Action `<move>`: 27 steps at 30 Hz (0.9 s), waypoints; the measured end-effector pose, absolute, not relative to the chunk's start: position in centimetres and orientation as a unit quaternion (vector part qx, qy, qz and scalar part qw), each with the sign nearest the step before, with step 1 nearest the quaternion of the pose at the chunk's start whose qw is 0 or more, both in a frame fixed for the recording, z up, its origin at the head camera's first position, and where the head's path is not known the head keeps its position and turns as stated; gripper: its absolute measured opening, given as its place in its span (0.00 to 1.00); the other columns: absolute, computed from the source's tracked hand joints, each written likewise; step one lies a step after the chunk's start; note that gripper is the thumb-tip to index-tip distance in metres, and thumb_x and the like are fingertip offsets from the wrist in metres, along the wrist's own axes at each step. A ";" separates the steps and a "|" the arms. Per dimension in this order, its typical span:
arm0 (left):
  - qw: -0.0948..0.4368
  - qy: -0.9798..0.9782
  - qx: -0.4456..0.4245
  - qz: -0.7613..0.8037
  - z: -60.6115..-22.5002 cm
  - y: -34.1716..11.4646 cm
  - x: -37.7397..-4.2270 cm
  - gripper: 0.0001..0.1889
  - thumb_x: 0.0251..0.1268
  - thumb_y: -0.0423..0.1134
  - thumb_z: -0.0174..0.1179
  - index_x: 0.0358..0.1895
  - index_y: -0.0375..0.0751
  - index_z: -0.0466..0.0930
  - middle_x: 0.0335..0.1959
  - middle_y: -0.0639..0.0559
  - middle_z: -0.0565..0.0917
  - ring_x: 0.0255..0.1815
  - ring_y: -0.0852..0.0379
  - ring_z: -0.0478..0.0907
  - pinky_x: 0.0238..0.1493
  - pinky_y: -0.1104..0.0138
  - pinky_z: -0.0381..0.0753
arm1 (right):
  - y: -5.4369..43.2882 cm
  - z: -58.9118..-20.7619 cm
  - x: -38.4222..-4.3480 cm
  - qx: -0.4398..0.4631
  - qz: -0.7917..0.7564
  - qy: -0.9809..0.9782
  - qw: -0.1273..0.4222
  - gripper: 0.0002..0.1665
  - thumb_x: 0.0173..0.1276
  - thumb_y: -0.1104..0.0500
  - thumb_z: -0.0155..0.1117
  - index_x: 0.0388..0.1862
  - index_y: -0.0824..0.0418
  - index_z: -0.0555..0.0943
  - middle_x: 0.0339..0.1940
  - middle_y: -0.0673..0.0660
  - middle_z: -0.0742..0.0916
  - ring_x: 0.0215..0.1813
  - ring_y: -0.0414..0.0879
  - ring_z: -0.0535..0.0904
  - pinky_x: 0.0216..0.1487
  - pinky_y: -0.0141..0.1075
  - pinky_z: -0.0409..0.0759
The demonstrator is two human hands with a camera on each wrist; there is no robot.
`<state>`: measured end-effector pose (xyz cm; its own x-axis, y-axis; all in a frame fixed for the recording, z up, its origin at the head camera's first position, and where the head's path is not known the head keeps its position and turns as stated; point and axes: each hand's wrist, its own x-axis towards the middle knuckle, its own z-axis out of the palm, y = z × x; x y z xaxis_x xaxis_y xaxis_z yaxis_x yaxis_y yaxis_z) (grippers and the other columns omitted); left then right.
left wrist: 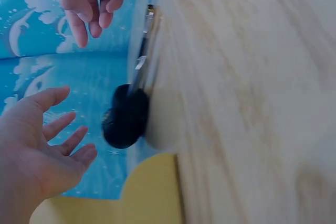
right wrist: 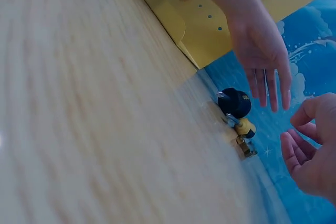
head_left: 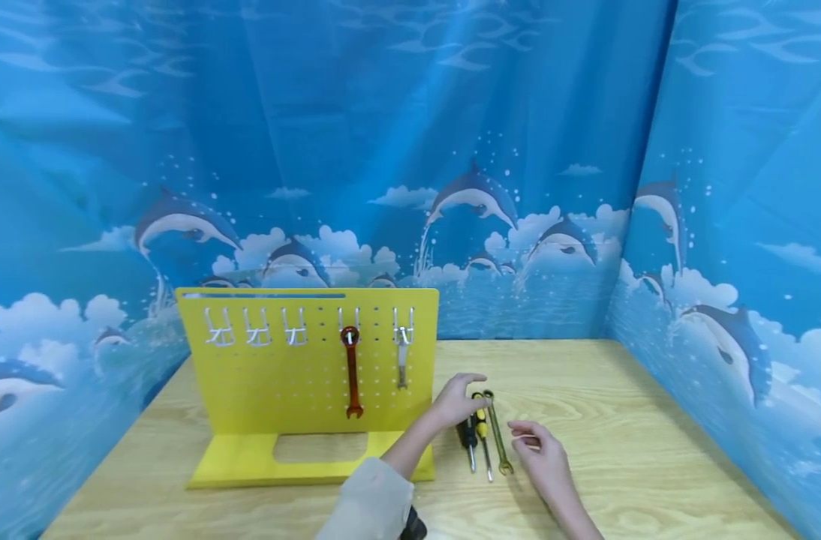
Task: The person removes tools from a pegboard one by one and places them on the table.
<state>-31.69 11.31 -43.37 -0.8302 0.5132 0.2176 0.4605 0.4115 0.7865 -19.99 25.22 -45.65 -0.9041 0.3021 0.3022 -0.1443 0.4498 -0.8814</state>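
Observation:
My left hand hovers over the handle ends of tools on the table, its fingers spread and holding nothing. Beneath it lie a black-handled screwdriver, a yellow-and-black screwdriver and a brass-coloured combination wrench, side by side. Another dark shape beside the black handle is partly hidden. To the right of the wrench is my right hand, raised, fingers loosely bent with nothing between them. In the left wrist view, the left hand stands apart from the black handle.
A yellow pegboard stands on the wooden table, left of the tools. A red combination wrench and a small silver wrench hang on its hooks; several hooks at the left hold nothing. Blue dolphin curtains surround the table.

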 end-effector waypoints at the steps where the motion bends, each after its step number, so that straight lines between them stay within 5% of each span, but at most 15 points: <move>1: 0.032 0.836 0.292 0.462 -43.1 11.1 -31.5 0.23 0.58 0.39 0.63 0.57 0.39 0.73 0.58 0.43 0.71 0.60 0.44 0.65 0.60 0.53 0.64 | 25.2 -45.4 -20.0 -0.055 0.527 -0.822 0.208 0.15 0.57 0.72 0.58 0.44 0.69 0.79 0.39 0.61 0.82 0.39 0.44 0.77 0.40 0.29 0.77; 7: 0.044 0.804 0.330 0.493 -41.3 9.6 -30.2 0.21 0.59 0.39 0.61 0.57 0.41 0.74 0.57 0.45 0.72 0.57 0.42 0.67 0.57 0.56 0.69 | 24.5 -43.4 -19.8 -0.069 0.551 -0.812 0.183 0.15 0.60 0.71 0.58 0.47 0.68 0.78 0.44 0.63 0.81 0.42 0.46 0.76 0.42 0.31 0.75; 21: 0.016 0.741 0.377 0.556 -38.0 2.9 -27.3 0.19 0.62 0.39 0.58 0.56 0.40 0.73 0.54 0.50 0.76 0.55 0.54 0.71 0.58 0.59 0.68 | 21.3 -39.8 -20.3 -0.019 0.579 -0.797 0.169 0.14 0.60 0.72 0.57 0.47 0.70 0.77 0.43 0.62 0.81 0.42 0.46 0.76 0.43 0.29 0.76; 27: -0.006 0.736 0.345 0.582 -36.9 -1.0 -26.3 0.17 0.62 0.38 0.58 0.55 0.40 0.74 0.52 0.47 0.77 0.54 0.46 0.72 0.55 0.58 0.71 | 18.6 -38.9 -20.9 0.027 0.593 -0.788 0.161 0.14 0.59 0.73 0.58 0.45 0.68 0.78 0.39 0.58 0.82 0.42 0.49 0.77 0.41 0.30 0.77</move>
